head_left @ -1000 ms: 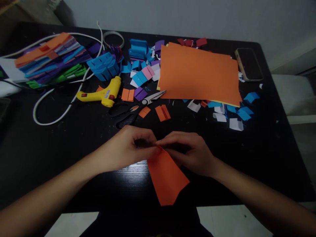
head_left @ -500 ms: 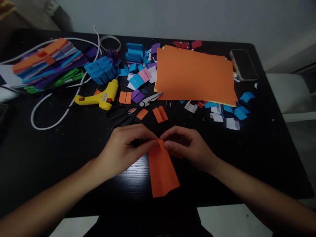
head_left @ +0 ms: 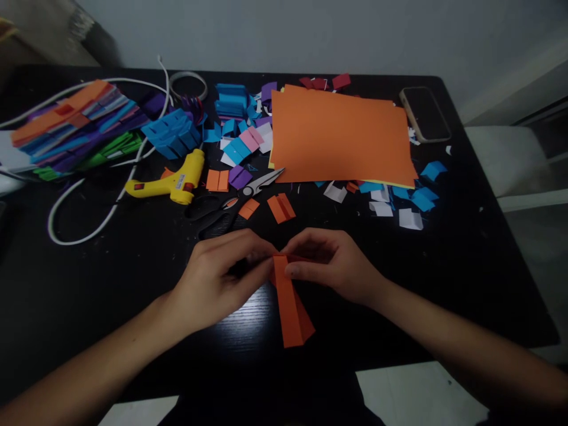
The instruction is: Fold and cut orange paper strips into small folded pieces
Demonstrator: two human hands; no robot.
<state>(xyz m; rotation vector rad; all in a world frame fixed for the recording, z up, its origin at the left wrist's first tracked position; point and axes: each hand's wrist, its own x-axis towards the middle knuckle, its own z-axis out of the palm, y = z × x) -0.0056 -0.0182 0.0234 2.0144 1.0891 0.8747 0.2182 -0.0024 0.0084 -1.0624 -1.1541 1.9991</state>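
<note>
A creased strip of orange paper [head_left: 290,313] hangs toward me over the black table's near side, folded lengthwise with one flap lying over another. My left hand [head_left: 224,275] pinches its top left edge between thumb and fingers. At the top right edge my right hand [head_left: 335,263] pinches the same paper, its thumb on the front fold. Both sets of fingertips nearly meet at the top. Just beyond the hands lie small folded orange pieces [head_left: 281,208] and black-handled scissors [head_left: 261,183], blades partly apart and pointing right.
A stack of orange sheets [head_left: 341,139] lies behind the hands, with blue and white scraps [head_left: 410,219] around it. Left of it are a yellow glue gun [head_left: 189,177], a white cable [head_left: 84,241] and bundled colored strips [head_left: 84,127]. A phone [head_left: 425,115] rests at the back right.
The orange strip has been folded narrower along its length, a flap now lying over the front. Both hands keep their pinch near the top. The view has shifted slightly.
</note>
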